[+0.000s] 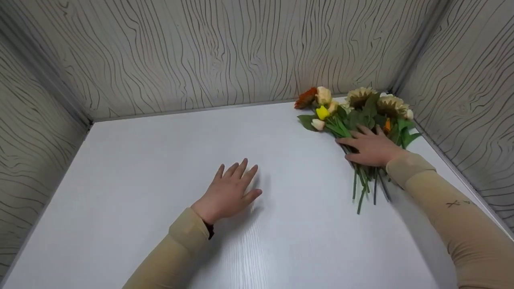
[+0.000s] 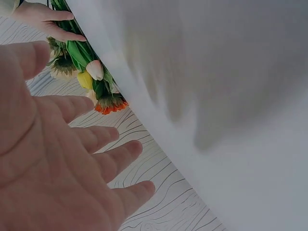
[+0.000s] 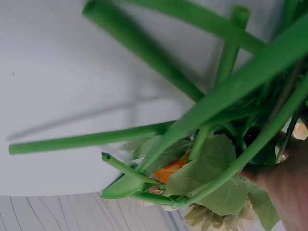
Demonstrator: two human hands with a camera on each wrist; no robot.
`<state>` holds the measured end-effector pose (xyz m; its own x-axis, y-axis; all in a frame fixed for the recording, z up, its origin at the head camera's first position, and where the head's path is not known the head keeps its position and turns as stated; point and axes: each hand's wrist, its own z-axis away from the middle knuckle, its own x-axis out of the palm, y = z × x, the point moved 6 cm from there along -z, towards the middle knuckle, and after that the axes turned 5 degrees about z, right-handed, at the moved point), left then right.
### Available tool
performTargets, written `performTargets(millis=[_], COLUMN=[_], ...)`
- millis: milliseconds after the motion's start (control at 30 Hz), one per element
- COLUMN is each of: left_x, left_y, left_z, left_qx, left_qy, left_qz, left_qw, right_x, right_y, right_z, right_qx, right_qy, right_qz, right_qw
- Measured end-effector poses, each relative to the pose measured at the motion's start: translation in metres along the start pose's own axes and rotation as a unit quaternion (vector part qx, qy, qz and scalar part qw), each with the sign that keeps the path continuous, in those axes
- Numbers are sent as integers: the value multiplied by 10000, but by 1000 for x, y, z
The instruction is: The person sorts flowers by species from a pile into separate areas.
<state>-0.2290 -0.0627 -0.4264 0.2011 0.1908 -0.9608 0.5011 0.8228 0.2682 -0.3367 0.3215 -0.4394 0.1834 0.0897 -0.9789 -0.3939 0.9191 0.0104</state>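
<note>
My right hand (image 1: 371,149) lies over the stems of a bunch of flowers (image 1: 355,116) at the back right of the white table, fingers spread and fairly straight. Cream sunflower-like blooms, a yellow tulip (image 1: 322,112), a pale pink tulip (image 1: 317,125) and a rust-orange flower (image 1: 306,98) fan out beyond it. Green stems (image 3: 231,110) cross close to the right wrist camera, where the fingers are mostly hidden. Apart from the flowers, my left hand (image 1: 227,192) hovers over the middle of the table with nothing in it; its spread fingers (image 2: 122,159) show from the palm side.
A white table (image 1: 160,160) spreads under both hands. Wood-grain patterned panels (image 1: 200,52) rise along its back and sides, and the blooms lie close to the back right corner. The stems' cut ends (image 1: 358,210) point toward the front.
</note>
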Motion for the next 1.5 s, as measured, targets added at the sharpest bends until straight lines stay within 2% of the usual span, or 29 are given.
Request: performTargets(millis=[167,300,467,600,700,800,933,1000,1167,1367,1500], left_x=[0,-3,-14,-25,-30,-32,-32,-31,-29,-27,-28], left_y=[0,-1,-14,-34,-52,-69,-83,-85,-83,-80,-80], left_z=[-2,-2,-3,-1,4,10,16,18,19,20,21], left_qx=[-20,-18,-168,-364,-525,-705,-877,-883,-808,-746,-720], left_qy=[6,78,356,639,827,984,1069,1102,1117,1095,1093], left_qz=[33,78,47,-4,37,149,476,619,732,784,868], left_qw=[10000,9999,9992,9973,9952,9925,9892,9880,9877,9881,9876], right_x=[-4,-17,-47,-60,-55,-42,-27,-24,-22,-10,-6], right_y=[-1,-7,-11,-6,-1,2,6,10,21,26,28], right_z=[0,6,27,45,53,56,57,58,66,64,61], right_qx=[133,199,477,892,1120,1218,1292,1359,1757,1877,1944], right_qy=[30,231,879,1196,1102,922,839,1021,1556,1112,890], right_qz=[-305,-893,-1586,-1950,-2012,-2036,-2094,-2120,-2236,-2395,-2705], right_qw=[9994,9955,9823,9694,9669,9671,9656,9624,9460,9461,9387])
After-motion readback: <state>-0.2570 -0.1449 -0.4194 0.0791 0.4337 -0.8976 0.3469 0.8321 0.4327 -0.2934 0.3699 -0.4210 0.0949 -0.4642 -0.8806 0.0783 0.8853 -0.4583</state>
